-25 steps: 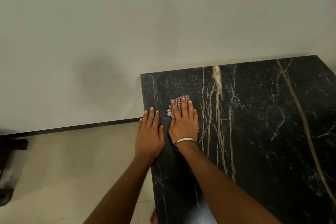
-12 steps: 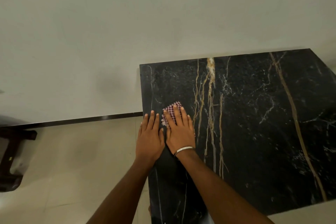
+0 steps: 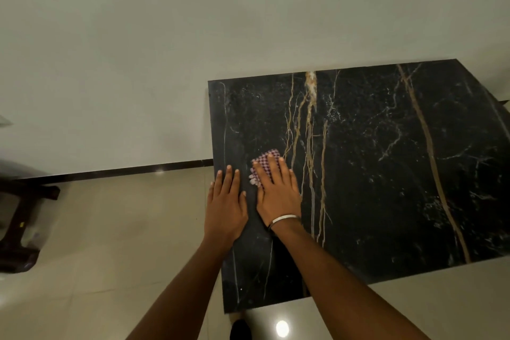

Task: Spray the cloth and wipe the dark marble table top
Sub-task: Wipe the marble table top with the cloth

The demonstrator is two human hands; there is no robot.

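fingers [image 3: 273, 167] of right hand [image 3: 278, 196] flat on checked cloth [image 3: 263, 163], marble top [image 3: 386, 174]

Dim, soft indoor light. Lamp glare on glossy floor [image 3: 282, 328] at bottom centre. Wide-angle bending at edges; left edge blurred.

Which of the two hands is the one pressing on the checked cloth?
The right hand, the one with the metal bangle at its wrist; the cloth peeks out beyond its fingertips. The left hand lies flat on bare marble table top.
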